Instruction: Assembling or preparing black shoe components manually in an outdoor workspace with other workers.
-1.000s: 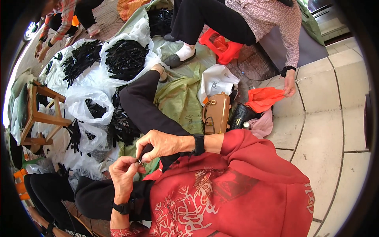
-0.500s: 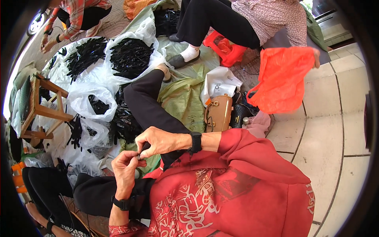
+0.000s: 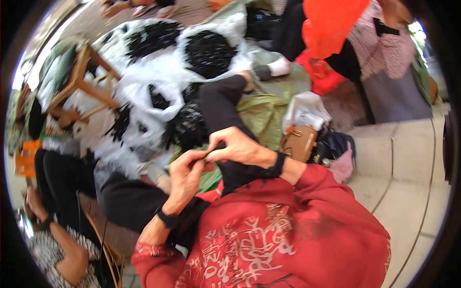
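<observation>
My left hand (image 3: 186,174) and my right hand (image 3: 240,148) meet in front of my red top, above my black-trousered legs. Both are closed in pinches, thumb against fingers. Between them is a small black piece (image 3: 220,146), mostly covered by the fingers, so its full shape does not show. Beyond my hands lie loose black strips (image 3: 185,126) in a heap beside my leg. More black strips (image 3: 209,54) fill an open white plastic bag (image 3: 241,34) farther off.
A wooden stool (image 3: 84,89) stands at the left, past a seated person in black trousers (image 3: 65,177). Another person, at the upper right, is beside an orange-red plastic bag (image 3: 329,24). A brown handbag (image 3: 298,144) rests right of my knee. Pale tiles (image 3: 408,173) lie at the right.
The view has swung, so the scene sits farther right and higher, with some blur. My hands stay pinched together. The orange-red bag has been moved up in front of the other person.
</observation>
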Demonstrator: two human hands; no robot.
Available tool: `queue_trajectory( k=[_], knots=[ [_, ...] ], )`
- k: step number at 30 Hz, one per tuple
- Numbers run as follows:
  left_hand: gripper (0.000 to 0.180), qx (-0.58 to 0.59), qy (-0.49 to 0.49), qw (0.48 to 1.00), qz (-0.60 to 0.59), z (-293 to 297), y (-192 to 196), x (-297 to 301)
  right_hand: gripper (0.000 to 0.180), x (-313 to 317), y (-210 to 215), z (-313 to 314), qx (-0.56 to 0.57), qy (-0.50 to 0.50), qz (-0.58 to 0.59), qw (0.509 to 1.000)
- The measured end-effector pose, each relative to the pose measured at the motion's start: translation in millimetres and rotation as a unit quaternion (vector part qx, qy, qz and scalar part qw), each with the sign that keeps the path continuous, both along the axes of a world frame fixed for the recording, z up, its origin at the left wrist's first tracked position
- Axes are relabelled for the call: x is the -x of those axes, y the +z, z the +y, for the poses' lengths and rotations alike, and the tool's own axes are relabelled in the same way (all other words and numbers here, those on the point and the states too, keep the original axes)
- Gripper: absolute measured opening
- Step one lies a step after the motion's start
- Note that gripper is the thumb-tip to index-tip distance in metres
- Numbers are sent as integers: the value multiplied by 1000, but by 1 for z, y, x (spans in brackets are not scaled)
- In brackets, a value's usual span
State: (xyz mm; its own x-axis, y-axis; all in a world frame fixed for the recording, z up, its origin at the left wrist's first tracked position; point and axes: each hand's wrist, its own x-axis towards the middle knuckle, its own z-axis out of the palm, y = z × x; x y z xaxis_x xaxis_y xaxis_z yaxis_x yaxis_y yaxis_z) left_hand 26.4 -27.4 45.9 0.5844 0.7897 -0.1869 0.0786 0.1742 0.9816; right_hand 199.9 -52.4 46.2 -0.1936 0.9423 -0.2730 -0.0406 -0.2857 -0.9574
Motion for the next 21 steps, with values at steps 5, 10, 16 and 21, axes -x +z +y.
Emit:
queue_trajectory(
  k=[5, 10, 16, 21],
  knots=[
    [12, 216, 45, 966, -133, 1, -2, -1, 11, -5, 7, 3, 57, 6, 42, 997],
    [11, 282, 63, 944, -159, 9, -4, 8, 25, -1, 24, 13, -194, 91, -172, 961],
    [8, 247, 44, 958, -140, 13, -2, 10, 30, 0, 27, 17, -369, 106, -347, 856],
    [16, 322, 3, 917, -234, 12, 2, 18, 23, 0, 30, 15, -290, 81, -204, 932]
  ],
)
